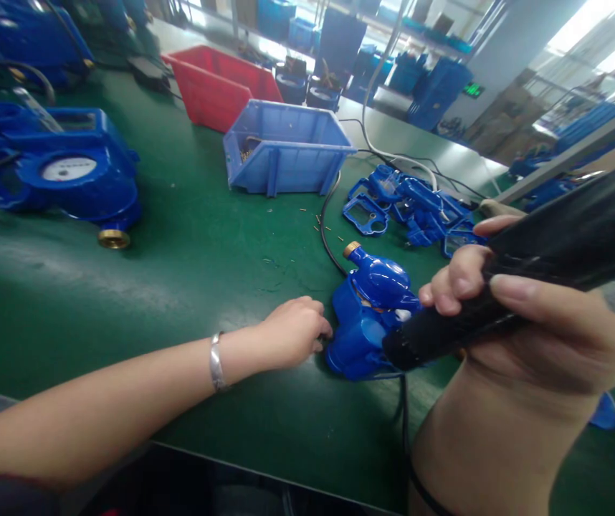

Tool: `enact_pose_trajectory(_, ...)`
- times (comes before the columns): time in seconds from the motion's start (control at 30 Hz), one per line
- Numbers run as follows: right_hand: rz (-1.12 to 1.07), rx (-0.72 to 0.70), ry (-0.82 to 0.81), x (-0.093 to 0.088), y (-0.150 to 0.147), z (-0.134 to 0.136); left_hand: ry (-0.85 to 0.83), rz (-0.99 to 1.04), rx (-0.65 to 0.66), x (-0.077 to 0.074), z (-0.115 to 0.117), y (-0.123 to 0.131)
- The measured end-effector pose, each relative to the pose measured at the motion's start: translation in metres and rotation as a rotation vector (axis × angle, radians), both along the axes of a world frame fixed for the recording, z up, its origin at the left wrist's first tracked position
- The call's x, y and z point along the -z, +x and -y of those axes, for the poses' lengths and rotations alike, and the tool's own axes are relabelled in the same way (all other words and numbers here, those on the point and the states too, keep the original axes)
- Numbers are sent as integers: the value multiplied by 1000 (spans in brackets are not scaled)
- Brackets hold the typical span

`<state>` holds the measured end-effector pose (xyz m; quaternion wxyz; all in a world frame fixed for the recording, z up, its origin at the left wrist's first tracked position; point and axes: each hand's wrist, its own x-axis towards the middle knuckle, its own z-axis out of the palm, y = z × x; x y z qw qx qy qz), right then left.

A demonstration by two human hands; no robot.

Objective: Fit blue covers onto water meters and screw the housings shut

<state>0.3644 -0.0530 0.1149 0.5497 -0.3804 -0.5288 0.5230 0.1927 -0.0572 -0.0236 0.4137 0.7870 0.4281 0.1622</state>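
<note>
A blue water-meter housing [368,315] with a brass end lies on the green bench in front of me. My left hand [292,331], fingers curled shut, rests against the housing's left side. What its fingertips grip is hidden. My right hand [533,315] is wrapped round a black electric screwdriver [527,279], whose tip points down at the housing's right side. A silver bracelet [216,362] circles my left wrist.
A blue bin [286,154] and a red bin [216,86] stand behind. A pile of blue plastic covers [409,208] lies at right. An assembled blue meter [65,175] sits far left. A black cable [326,229] curves across the green mat [189,251]. Small screws are scattered near it.
</note>
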Motion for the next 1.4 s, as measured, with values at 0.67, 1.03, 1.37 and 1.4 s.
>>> enact_pose_trajectory(0.67, 19, -62, 31, 5, -10, 6, -365, 448, -237, -49, -28, 20)
enact_pose_trajectory(1.03, 26, -73, 18, 4, -9, 7, -195, 284, -270, -52, -26, 30)
enact_pose_trajectory(1.37, 17, -65, 32, 3, -9, 7, -182, 212, -444, -46, -18, 33)
enact_pose_trajectory(1.4, 15, -61, 35, 3, -8, 7, -241, 231, -518, -45, -13, 33)
